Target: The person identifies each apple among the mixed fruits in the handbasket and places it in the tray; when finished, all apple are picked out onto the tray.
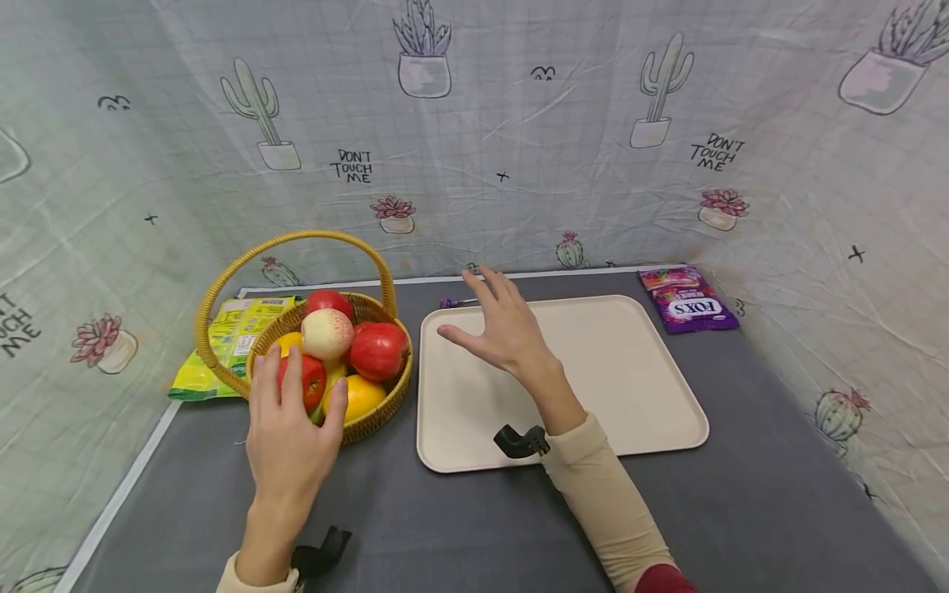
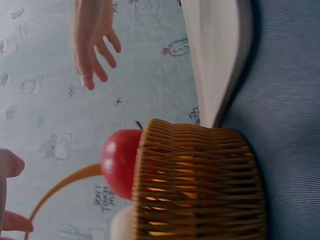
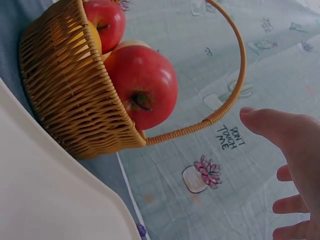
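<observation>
From where I stood, the purple packet point(image 1: 689, 299) read "FOX'S" and "BERRIES"; the cloth backdrop point(image 1: 460, 140) repeated "DON'T TOUCH ME" in black.

Looks like a small screened-off work area, hung at the back and both sides with creased, cactus-printed cloth point(image 1: 460, 181) round a grey bench point(image 1: 445, 535); cannot be placed as home, lab or office.

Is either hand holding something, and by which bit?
Nothing is held: the left hand is open near the wicker basket, the right hand open above the tray.
</observation>
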A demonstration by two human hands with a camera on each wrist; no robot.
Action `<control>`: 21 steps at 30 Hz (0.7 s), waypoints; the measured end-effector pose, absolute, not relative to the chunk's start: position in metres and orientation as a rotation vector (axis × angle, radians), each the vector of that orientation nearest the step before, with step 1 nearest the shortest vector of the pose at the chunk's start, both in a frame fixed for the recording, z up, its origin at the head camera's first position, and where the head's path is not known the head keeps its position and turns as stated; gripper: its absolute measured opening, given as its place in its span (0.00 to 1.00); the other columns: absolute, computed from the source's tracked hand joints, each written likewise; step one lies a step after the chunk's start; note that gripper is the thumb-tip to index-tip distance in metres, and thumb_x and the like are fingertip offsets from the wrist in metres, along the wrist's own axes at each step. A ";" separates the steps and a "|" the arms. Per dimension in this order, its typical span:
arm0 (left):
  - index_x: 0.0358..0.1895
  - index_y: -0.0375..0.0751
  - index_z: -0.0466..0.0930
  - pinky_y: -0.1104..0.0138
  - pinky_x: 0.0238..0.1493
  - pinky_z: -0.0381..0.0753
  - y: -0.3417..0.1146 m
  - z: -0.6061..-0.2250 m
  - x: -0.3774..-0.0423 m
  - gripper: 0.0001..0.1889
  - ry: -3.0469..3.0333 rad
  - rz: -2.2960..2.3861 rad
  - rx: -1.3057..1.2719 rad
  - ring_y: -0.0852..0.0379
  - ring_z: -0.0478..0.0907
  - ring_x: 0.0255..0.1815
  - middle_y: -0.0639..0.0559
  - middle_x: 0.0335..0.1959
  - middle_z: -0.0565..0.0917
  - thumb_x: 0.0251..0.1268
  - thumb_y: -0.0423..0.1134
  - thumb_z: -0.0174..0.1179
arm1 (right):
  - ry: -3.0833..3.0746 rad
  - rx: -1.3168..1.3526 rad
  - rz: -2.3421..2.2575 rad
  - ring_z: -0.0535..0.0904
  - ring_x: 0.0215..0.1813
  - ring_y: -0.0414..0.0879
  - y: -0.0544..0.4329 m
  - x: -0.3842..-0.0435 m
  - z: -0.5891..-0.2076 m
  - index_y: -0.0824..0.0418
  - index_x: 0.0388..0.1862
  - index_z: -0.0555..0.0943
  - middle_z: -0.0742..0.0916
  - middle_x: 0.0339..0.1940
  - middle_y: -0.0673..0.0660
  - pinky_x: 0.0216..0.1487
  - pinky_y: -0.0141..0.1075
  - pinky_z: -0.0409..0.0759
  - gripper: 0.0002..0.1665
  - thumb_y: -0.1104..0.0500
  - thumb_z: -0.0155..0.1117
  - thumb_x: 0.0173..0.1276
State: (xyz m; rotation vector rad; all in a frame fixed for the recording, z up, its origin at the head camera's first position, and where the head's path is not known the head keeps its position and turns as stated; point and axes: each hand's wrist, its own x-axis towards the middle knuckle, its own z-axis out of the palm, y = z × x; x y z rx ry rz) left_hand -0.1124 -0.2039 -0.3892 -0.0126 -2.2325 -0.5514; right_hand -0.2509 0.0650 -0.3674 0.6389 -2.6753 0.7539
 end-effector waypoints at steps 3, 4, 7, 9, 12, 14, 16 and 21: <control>0.70 0.32 0.70 0.30 0.58 0.72 -0.210 -0.400 -0.107 0.36 -2.214 -0.582 0.057 0.32 0.58 0.78 0.32 0.74 0.66 0.61 0.47 0.64 | -2.670 0.638 0.753 0.58 0.81 0.62 0.066 -0.252 -0.369 0.48 0.80 0.60 0.64 0.81 0.59 0.76 0.60 0.63 0.53 0.26 0.61 0.62; 0.70 0.31 0.70 0.29 0.57 0.72 -0.212 -0.404 -0.105 0.36 -2.215 -0.590 0.079 0.32 0.57 0.78 0.32 0.75 0.64 0.61 0.47 0.64 | -2.669 0.636 0.754 0.58 0.81 0.61 0.066 -0.252 -0.369 0.48 0.80 0.60 0.64 0.81 0.59 0.76 0.60 0.63 0.53 0.26 0.61 0.62; 0.72 0.30 0.66 0.29 0.59 0.70 -0.219 -0.416 -0.098 0.38 -2.224 -0.614 0.147 0.33 0.53 0.80 0.33 0.78 0.60 0.62 0.47 0.64 | -2.672 0.637 0.752 0.59 0.80 0.61 0.066 -0.252 -0.370 0.47 0.81 0.60 0.64 0.81 0.58 0.76 0.59 0.64 0.53 0.26 0.61 0.62; 0.74 0.29 0.63 0.30 0.62 0.67 -0.223 -0.422 -0.094 0.40 -2.235 -0.637 0.195 0.34 0.51 0.81 0.33 0.79 0.57 0.63 0.49 0.63 | -2.674 0.639 0.752 0.59 0.80 0.60 0.065 -0.252 -0.371 0.47 0.80 0.60 0.64 0.81 0.58 0.76 0.59 0.64 0.53 0.26 0.61 0.62; 0.76 0.30 0.59 0.32 0.67 0.64 -0.227 -0.429 -0.089 0.43 -2.235 -0.682 0.256 0.33 0.50 0.81 0.34 0.80 0.54 0.64 0.51 0.64 | -2.676 0.642 0.747 0.59 0.80 0.60 0.064 -0.253 -0.371 0.49 0.80 0.61 0.65 0.80 0.59 0.75 0.59 0.65 0.53 0.27 0.61 0.62; 0.77 0.31 0.57 0.34 0.70 0.62 -0.228 -0.432 -0.088 0.44 -2.242 -0.709 0.295 0.33 0.50 0.81 0.35 0.81 0.53 0.64 0.52 0.63 | -2.679 0.645 0.743 0.59 0.80 0.60 0.063 -0.254 -0.372 0.49 0.80 0.61 0.65 0.80 0.59 0.76 0.58 0.65 0.53 0.27 0.61 0.62; 0.78 0.32 0.56 0.35 0.71 0.62 -0.229 -0.435 -0.088 0.44 -2.252 -0.733 0.325 0.34 0.51 0.81 0.35 0.81 0.52 0.65 0.52 0.63 | -2.678 0.651 0.741 0.59 0.80 0.60 0.062 -0.254 -0.372 0.50 0.80 0.61 0.65 0.80 0.59 0.75 0.58 0.65 0.53 0.27 0.61 0.62; 0.79 0.33 0.52 0.35 0.69 0.63 -0.232 -0.436 -0.089 0.45 -2.325 -0.795 0.414 0.36 0.53 0.81 0.36 0.81 0.51 0.68 0.55 0.60 | -2.678 0.670 0.743 0.60 0.80 0.59 0.059 -0.255 -0.372 0.50 0.80 0.62 0.65 0.80 0.59 0.76 0.58 0.65 0.53 0.27 0.61 0.62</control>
